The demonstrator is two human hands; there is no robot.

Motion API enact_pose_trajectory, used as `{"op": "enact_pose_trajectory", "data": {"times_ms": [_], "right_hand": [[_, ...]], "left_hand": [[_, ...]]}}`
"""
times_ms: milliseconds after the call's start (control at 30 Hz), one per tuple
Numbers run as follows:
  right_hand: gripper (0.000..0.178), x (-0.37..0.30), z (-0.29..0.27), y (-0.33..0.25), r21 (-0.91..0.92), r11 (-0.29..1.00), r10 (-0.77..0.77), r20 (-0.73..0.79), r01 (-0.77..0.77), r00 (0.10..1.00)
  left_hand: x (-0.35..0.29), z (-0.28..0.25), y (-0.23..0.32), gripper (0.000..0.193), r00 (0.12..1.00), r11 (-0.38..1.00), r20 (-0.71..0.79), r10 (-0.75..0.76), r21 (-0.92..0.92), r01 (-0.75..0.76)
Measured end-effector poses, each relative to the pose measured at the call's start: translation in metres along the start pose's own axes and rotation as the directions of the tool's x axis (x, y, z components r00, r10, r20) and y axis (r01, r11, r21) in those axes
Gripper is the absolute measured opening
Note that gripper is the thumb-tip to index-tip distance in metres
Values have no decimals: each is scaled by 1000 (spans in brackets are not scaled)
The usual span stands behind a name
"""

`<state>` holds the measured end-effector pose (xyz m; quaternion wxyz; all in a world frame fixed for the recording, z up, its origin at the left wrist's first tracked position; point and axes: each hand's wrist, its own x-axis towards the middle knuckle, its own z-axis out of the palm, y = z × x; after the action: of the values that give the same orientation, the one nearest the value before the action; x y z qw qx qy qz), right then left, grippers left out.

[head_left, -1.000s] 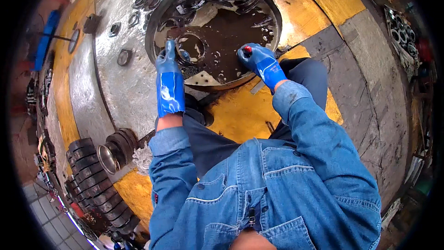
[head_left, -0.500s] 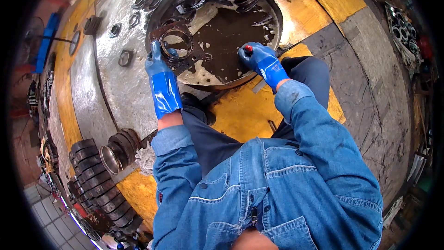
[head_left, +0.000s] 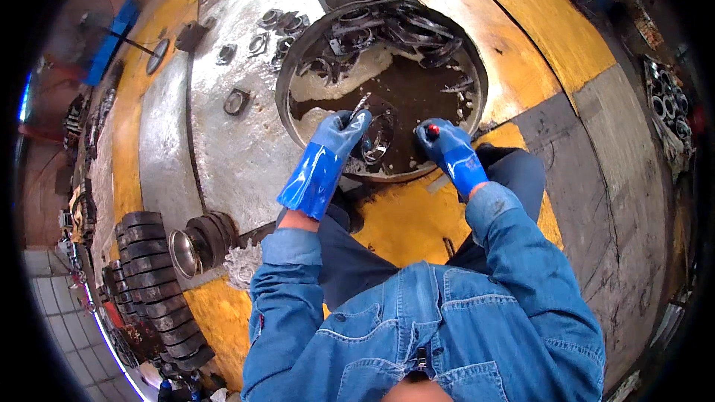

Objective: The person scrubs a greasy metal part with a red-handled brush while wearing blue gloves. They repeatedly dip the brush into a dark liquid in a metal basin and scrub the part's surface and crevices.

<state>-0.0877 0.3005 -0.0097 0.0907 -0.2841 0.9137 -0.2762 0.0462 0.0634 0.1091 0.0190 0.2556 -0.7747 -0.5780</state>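
In front of me stands a round metal basin (head_left: 281, 97) of dark, foamy liquid. My left hand (head_left: 339, 136), in a blue glove, is closed on a dark flanged ring (head_left: 381, 134), tilted edge-up over the near part of the basin. To its right, my right hand (head_left: 447, 145), also gloved in blue, is wrapped round a tool with a red handle end (head_left: 433, 131). The rest of that tool is hidden by the fist and the ring. A heap of wet, dark metal parts (head_left: 402, 28) lies along the basin's far side.
Several dark nut-like metal pieces (head_left: 237, 101) lie on the metal sheet left of the basin. Stacked rings (head_left: 211, 237), a row of thick dark blocks (head_left: 158, 283) and a white rag (head_left: 243, 263) are near left. More ring-shaped parts (head_left: 666, 100) sit at far right.
My left hand has moved rightward and nearer my right hand, and the ring has turned from facing up to nearly edge-on. The whole view has shifted a little.
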Motion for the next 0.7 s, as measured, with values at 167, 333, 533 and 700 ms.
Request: {"op": "enact_pose_trajectory", "data": {"times_ms": [167, 333, 533, 700], "right_hand": [[28, -6, -3, -5, 45, 999, 19, -38, -17, 999], [22, -6, -3, -12, 74, 997, -1, -91, 8, 996], [21, -4, -5, -17, 78, 997, 29, -50, -25, 998], [20, -3, -4, -6, 87, 996, 9, -69, -3, 998]], "left_hand": [[41, -66, 48, 41, 991, 990, -54, 119, -73, -123], [157, -204, 87, 54, 791, 844, -531, 303, -236, -481], [176, -224, 35, 65, 771, 809, -489, 409, 584, -58], [166, -92, -33, 55, 966, 930, -253, 56, 366, 42]]}}
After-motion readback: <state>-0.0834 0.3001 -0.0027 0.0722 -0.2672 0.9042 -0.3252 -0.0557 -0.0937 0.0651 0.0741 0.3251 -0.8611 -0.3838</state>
